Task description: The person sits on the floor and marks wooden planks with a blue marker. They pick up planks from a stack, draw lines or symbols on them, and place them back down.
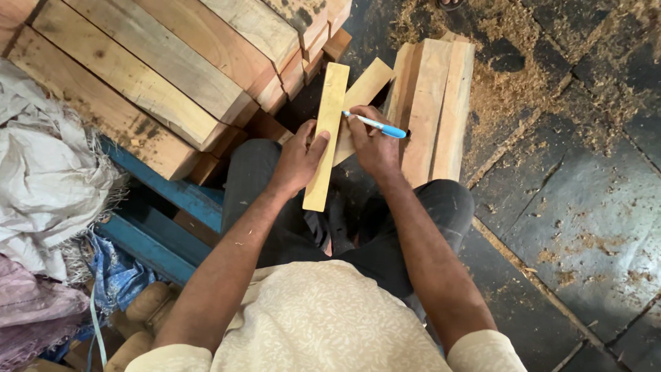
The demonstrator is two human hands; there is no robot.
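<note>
near the middle of the frame, a pale wooden strip [326, 134] is lying lengthwise over the person's lap, crossing a second, slanting strip [363, 93] beneath it. the left hand [297, 160] is gripping the pale strip at its left edge, fingers [311, 140] curled and pressed against the wood, thumb lying across its face. the right hand [375, 146] is pinching a blue pen [375, 125] between thumb and forefingers, the tip touching the strip's right edge.

to mark well, it seems best to be keeping the left hand pressing firmly so the strip is not sliding, and to be holding the pen tip tight to the edge while drawing.

just right of the hands, short planks [434, 103] are standing together on the dark stone floor [592, 220], sawdust [502, 83] lying scattered in the upper right. in the upper left, heavy timber beams [151, 76] are resting stacked on a blue frame [165, 207]; white sacking [48, 179] is bunching at the left edge.
</note>
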